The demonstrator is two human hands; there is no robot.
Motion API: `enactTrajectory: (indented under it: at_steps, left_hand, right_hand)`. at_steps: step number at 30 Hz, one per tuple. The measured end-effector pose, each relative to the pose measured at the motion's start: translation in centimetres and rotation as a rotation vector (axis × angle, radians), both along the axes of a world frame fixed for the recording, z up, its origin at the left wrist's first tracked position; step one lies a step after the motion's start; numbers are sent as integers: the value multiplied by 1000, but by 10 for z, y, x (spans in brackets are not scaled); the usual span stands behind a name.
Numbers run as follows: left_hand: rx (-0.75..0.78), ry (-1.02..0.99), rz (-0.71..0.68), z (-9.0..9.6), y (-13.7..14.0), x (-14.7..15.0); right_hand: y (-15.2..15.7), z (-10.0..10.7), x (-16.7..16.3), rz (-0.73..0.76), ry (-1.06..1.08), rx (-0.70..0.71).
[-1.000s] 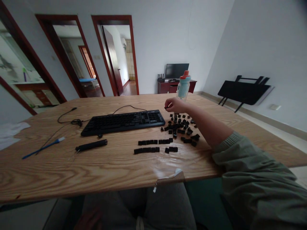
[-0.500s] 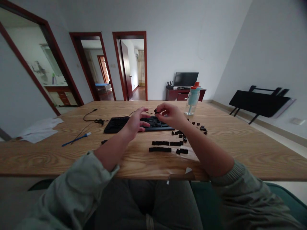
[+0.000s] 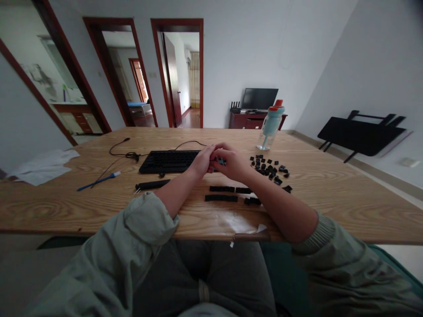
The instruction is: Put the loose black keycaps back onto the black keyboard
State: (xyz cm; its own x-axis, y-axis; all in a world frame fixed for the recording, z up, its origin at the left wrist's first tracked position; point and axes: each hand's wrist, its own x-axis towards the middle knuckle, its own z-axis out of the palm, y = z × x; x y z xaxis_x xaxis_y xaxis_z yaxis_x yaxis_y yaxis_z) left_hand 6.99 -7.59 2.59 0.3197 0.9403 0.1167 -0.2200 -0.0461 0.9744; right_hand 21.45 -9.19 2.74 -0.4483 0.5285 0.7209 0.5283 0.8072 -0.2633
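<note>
A black keyboard [image 3: 168, 161] lies on the wooden table, its left part full of keys. Over its right part my left hand [image 3: 204, 162] and my right hand [image 3: 230, 164] are touching. Both have their fingers curled in against each other, and what is between them is hidden. Loose black keycaps [image 3: 263, 166] are scattered to the right of my right hand. Nearer to me, more keycaps stand in two rows, the front row [image 3: 221, 198] and the back row [image 3: 222, 189]. One small dark keycap [image 3: 161, 175] sits below the keyboard's left part.
A black-handled tool with thin metal prongs [image 3: 152, 184] lies by my left forearm. Farther left are a blue brush [image 3: 99, 181], the coiled cable [image 3: 132, 156] and white paper [image 3: 44, 166]. A water bottle [image 3: 269, 127] stands at the back right. The table's front edge is torn.
My left hand, spread before, has come right to meet my right hand. The small black keycap pinched in my right fingers is now out of sight. The view has tilted down slightly.
</note>
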Motion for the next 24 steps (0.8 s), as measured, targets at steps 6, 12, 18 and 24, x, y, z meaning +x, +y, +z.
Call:
enactTrajectory:
  at_steps: [6, 12, 18, 24]
  left_hand:
    - [-104, -42, 29, 5, -5, 2]
    - [-106, -115, 79, 6, -3, 1]
    - [-107, -128, 58, 3, -2, 2]
    - [61, -10, 45, 9, -2, -5]
  right_hand:
    - [2, -3, -2, 18, 25, 19]
    - [-3, 2, -5, -6, 9, -23]
    - [-4, 1, -5, -29, 59, -90]
    - [-8, 4, -4, 34, 169, -184]
